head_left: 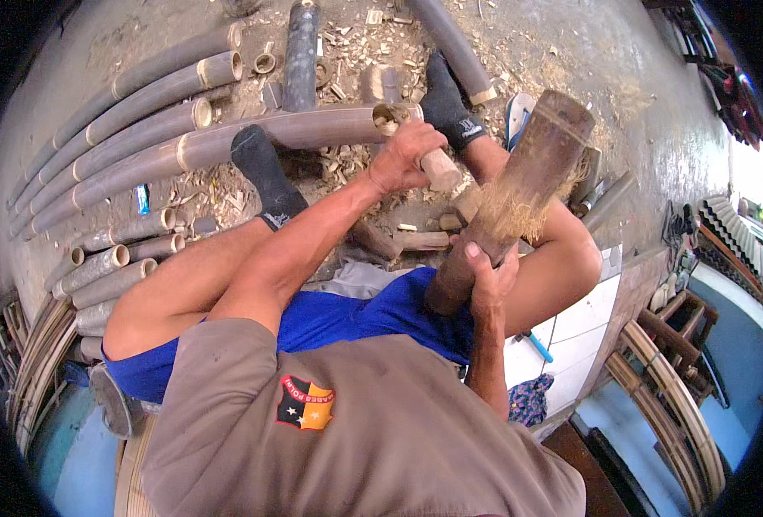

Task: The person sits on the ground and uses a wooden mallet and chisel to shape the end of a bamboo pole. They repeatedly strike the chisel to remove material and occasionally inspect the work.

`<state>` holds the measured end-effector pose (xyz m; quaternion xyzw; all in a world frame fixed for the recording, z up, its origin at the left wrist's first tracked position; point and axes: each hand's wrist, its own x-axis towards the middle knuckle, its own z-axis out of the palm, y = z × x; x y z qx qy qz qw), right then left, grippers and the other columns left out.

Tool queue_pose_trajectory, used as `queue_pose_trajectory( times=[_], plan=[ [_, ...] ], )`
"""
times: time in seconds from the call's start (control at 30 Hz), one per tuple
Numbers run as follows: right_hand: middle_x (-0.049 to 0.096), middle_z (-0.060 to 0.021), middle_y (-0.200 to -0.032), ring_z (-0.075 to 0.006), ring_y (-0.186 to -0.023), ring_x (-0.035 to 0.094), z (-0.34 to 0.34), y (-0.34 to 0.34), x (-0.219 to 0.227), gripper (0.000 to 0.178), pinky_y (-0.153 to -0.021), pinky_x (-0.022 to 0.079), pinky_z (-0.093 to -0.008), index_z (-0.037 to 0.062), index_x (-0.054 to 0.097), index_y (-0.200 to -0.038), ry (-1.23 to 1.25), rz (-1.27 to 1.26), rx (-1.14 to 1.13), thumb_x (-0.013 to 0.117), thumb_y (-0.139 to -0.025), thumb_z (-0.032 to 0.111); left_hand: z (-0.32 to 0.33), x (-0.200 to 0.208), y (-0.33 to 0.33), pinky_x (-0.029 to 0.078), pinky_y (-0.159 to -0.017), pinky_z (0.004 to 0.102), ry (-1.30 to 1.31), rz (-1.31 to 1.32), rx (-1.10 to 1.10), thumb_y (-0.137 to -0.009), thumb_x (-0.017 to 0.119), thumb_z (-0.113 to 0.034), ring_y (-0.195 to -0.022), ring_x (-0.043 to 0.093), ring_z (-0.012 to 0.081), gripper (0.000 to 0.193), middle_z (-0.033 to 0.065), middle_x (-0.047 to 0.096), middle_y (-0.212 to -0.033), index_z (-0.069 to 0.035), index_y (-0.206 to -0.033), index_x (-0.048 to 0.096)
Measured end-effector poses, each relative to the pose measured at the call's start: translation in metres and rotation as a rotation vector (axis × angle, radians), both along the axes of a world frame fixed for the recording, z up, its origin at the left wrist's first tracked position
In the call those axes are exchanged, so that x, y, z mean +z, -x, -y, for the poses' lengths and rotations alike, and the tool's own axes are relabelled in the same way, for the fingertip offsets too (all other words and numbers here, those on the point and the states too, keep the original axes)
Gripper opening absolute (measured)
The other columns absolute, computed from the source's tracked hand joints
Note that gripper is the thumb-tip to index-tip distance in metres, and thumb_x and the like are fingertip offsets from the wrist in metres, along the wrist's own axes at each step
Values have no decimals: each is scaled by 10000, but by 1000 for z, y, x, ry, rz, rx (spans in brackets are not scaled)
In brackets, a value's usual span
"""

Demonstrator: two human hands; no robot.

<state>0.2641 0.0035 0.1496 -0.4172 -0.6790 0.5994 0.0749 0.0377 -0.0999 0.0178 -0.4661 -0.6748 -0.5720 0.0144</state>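
Observation:
My left hand [411, 155] is closed round a tool with a pale wooden handle [441, 171], its butt sticking out below the fist. The tool's far end meets the cut mouth of a long brown bamboo pole [312, 129]; its blade, if any, cannot be made out. In my right hand [493, 271] is a thick dark wooden club [554, 129], gripped near its lower end and tilted up to the right. Its middle is worn and frayed into straw-coloured fibres. The club's lower end is by my thigh, apart from the tool handle.
My socked left foot [265, 172] is against the pole. Several more bamboo poles [140, 95] lie at the left, with short bamboo lengths [110, 267] nearer. Chips [347, 52] litter the floor. Another pole [454, 47] and a flip-flop [517, 112] lie by my right foot.

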Motion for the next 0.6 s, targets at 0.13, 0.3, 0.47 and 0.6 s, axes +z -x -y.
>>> queue_pose_trajectory(
  times=[0.13, 0.3, 0.47, 0.6],
  plan=[
    [650, -174, -1207, -295, -1119, 626, 1, 12, 12, 785, -997, 483, -415, -17, 522, -1343, -125, 12, 91, 848, -733, 353, 4, -3, 8, 466, -830, 469, -18, -50, 122, -647, 869, -273, -902, 605, 379, 503, 143, 640, -948, -70, -1059, 663],
    [666, -159, -1178, -280, -1091, 639, 18, 23, 22, 749, -973, 495, -409, -9, 544, -1308, -164, 31, 147, 849, -730, 357, 5, -1, 10, 448, -794, 465, -1, 7, 104, -670, 856, -241, -865, 561, 382, 420, 144, 582, -902, -74, -984, 632],
    [678, -149, -1148, -270, -1043, 653, 21, 17, 21, 717, -942, 512, -394, -17, 557, -1280, -203, -14, 211, 848, -727, 333, 5, -4, 11, 444, -783, 464, -35, -3, 117, -700, 841, -217, -839, 548, 382, 374, 144, 554, -862, -71, -963, 619],
    [697, -177, -1109, -290, -1018, 683, 26, 17, 10, 750, -916, 533, -416, -31, 541, -1293, -271, -87, 230, 864, -716, 322, 4, -13, 11, 452, -808, 459, -43, -38, 135, -748, 819, -198, -863, 556, 381, 323, 147, 570, -886, -69, -971, 624]
  ],
)
